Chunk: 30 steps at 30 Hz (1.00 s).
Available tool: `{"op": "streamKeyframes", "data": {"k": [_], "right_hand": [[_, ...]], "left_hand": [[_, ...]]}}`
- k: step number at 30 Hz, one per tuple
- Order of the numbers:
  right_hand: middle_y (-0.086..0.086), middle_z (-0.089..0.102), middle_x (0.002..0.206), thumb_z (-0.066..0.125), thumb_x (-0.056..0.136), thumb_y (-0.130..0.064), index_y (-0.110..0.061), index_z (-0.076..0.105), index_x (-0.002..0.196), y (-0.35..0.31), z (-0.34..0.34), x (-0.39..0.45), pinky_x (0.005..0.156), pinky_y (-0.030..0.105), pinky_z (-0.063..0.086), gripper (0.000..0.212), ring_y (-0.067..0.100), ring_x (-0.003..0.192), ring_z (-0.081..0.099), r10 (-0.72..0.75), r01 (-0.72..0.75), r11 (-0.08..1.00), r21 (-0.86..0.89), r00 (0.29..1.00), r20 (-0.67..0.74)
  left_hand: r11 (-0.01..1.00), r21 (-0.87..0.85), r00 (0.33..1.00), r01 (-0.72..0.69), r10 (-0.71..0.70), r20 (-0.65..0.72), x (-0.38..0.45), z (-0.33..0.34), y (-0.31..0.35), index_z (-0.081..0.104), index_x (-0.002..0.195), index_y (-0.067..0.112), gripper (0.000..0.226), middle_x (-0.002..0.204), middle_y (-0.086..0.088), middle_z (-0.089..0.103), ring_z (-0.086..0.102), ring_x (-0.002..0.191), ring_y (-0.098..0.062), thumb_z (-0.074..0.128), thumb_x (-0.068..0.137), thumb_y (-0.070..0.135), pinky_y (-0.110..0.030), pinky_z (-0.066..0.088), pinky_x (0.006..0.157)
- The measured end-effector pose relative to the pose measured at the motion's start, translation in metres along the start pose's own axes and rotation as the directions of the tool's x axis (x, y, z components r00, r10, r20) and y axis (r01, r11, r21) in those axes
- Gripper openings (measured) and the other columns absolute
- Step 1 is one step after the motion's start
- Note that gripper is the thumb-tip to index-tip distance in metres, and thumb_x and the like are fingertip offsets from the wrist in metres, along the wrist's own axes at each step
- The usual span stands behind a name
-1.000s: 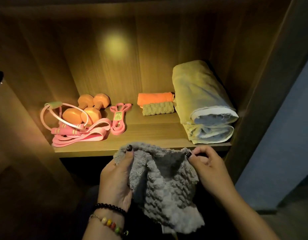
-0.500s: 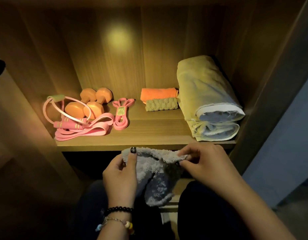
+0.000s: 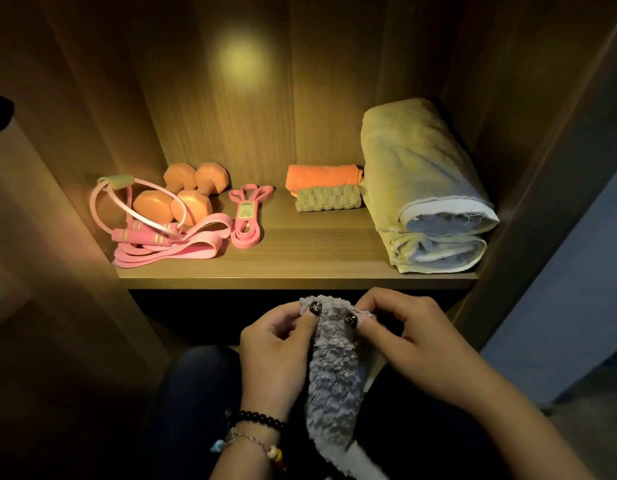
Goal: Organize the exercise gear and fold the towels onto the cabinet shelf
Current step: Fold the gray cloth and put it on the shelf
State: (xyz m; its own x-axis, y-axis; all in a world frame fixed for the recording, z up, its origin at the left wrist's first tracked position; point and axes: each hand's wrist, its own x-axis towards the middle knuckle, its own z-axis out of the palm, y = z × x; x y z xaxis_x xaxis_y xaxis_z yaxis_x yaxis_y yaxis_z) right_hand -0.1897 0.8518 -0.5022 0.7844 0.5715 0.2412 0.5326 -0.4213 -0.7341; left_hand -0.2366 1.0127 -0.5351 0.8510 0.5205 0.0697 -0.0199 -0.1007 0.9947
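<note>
I'm pinching the top edge of the grey fluffy towel point(image 3: 334, 368) with both hands, just below the front edge of the cabinet shelf point(image 3: 300, 268). Left hand point(image 3: 275, 344) thumb and fingers are clamping one corner, right hand point(image 3: 400, 337) is clamping the other; the corners are nearly touching and the towel is hanging down over my lap. On the shelf: orange dumbbells point(image 3: 182, 195), pink jump rope point(image 3: 137, 216) and pink bands point(image 3: 196, 244) are sitting left; orange cloth point(image 3: 320, 174) and olive cloth point(image 3: 329, 199) mid-back; big folded yellow towel point(image 3: 417, 181) right.
</note>
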Motion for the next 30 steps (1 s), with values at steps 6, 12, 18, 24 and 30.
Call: {"op": "streamKeyframes", "data": {"k": [6,12,18,24,30], "right_hand": [[-0.012,0.069,0.085,0.064,0.085,-0.028,-0.029,0.067,0.084,-0.003,0.005,-0.001,0.072,0.025,0.052,0.004,0.004,0.081,0.065,0.041,-0.038,0.969,0.243,0.999,-0.006],[-0.008,0.07,0.081,0.071,0.084,-0.012,-0.021,0.069,0.079,0.001,0.012,-0.001,0.074,0.027,0.052,0.011,0.006,0.078,0.066,0.138,-0.105,0.959,0.263,0.984,-0.11],[-0.009,0.07,0.079,0.07,0.084,-0.012,-0.023,0.07,0.078,0.007,0.013,-0.001,0.073,0.026,0.051,0.012,0.005,0.077,0.065,0.163,-0.119,0.96,0.255,0.974,-0.16],[-0.006,0.071,0.082,0.068,0.086,-0.014,-0.021,0.072,0.081,0.008,0.013,-0.006,0.076,0.032,0.054,0.009,0.007,0.08,0.067,0.14,-0.104,0.96,0.262,0.982,-0.125],[-0.006,0.07,0.088,0.062,0.091,-0.02,-0.023,0.07,0.092,0.011,0.019,-0.013,0.078,0.038,0.053,0.008,0.009,0.085,0.065,0.059,-0.059,0.976,0.21,0.998,0.008]], "left_hand": [[0.998,-0.054,0.994,-0.03,0.035,0.104,-0.004,-0.001,0.001,0.074,0.084,0.02,0.023,0.081,0.003,0.076,0.071,0.078,-0.008,0.06,0.091,0.004,-0.018,0.052,0.066],[0.97,-0.242,0.962,-0.005,0.071,0.264,-0.009,-0.002,0.008,0.073,0.096,0.009,0.024,0.09,-0.005,0.076,0.072,0.083,-0.014,0.051,0.094,0.0,-0.019,0.053,0.068],[0.982,-0.141,0.933,-0.127,0.166,0.32,-0.01,-0.006,0.003,0.074,0.098,0.019,0.02,0.097,0.005,0.076,0.07,0.096,-0.01,0.058,0.088,0.012,-0.018,0.052,0.079],[0.985,-0.145,0.917,-0.094,0.142,0.373,-0.011,-0.007,0.002,0.074,0.099,0.014,0.019,0.096,0.002,0.076,0.07,0.093,-0.011,0.062,0.084,0.014,-0.017,0.052,0.075],[0.993,-0.046,0.949,-0.11,0.119,0.292,-0.005,-0.007,-0.01,0.073,0.09,0.018,0.026,0.088,0.003,0.075,0.069,0.083,-0.008,0.054,0.092,-0.001,-0.017,0.052,0.071]]}}
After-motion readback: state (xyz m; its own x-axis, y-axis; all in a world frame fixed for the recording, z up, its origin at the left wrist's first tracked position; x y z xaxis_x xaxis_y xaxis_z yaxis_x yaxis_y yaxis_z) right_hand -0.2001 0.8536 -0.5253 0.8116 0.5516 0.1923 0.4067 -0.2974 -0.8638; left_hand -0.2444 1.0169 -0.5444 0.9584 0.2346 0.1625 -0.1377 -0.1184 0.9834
